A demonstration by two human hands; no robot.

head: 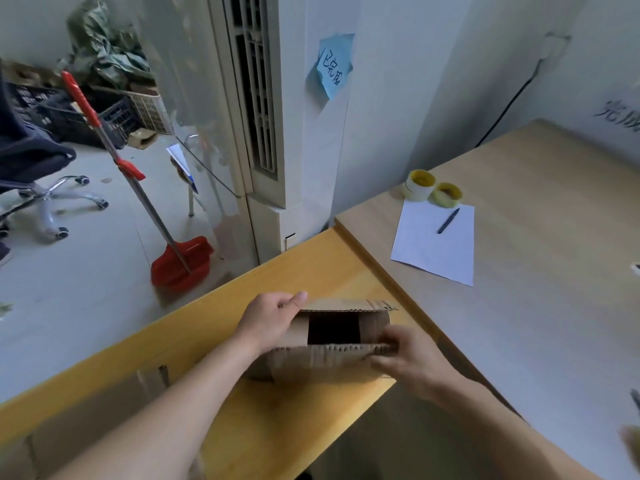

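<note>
A small brown cardboard box [332,362] stands on the yellow wooden table [277,427] with its top flaps partly folded, leaving a dark gap in the middle. My left hand [268,320] grips the box's left end, thumb on the far flap's edge. My right hand [405,358] pinches the right end of the near flap, whose corrugated edge faces up.
A pale table [540,323] adjoins on the right, with a white sheet [433,251], a black pen [448,220] and two yellow tape rolls [433,190]. Flat cardboard [93,420] lies at the lower left. On the floor: a red dustpan [181,265], an office chair [31,174], a standing air conditioner [249,116].
</note>
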